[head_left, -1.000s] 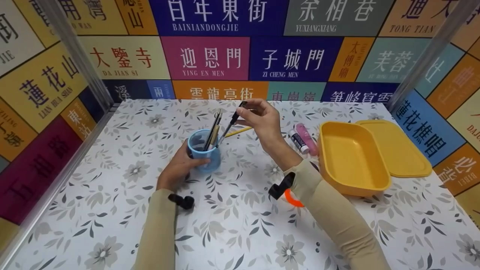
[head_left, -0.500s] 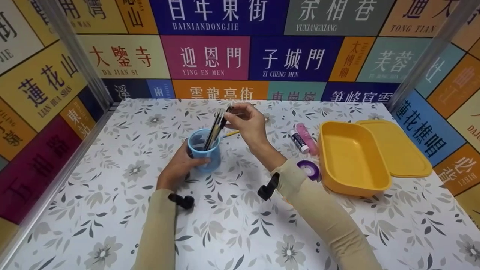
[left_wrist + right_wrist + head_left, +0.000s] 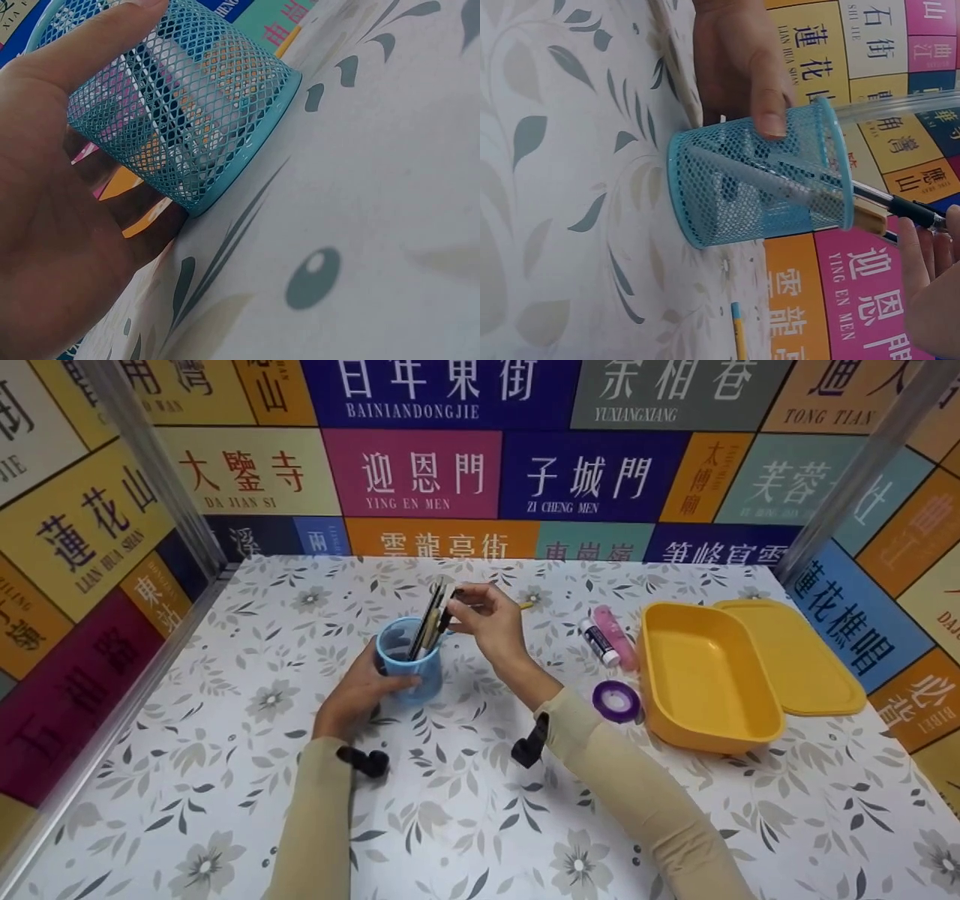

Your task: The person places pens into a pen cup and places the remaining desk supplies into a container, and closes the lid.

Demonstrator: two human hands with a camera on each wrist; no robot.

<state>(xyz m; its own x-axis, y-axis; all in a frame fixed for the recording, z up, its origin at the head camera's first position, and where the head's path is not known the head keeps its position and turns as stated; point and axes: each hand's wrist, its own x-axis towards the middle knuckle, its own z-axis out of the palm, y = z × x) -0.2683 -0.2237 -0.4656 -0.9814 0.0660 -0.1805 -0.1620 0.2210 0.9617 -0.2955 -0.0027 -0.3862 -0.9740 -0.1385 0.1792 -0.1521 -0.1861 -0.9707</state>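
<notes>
black pen (image 3: 915,212), deeper in the blue cup (image 3: 428,685) than a second ago; right hand (image 3: 491,624) pinches its top above the cup, left hand (image 3: 355,690) grips the cup's wall.

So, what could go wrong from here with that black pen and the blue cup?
The right hand pinches the black pen by its upper part, so it might slip. The items in the mesh cup lean toward one side, so it could tip if the left hand let go. The yellow pencil lies loose on the table by the right hand and could get knocked.
</notes>
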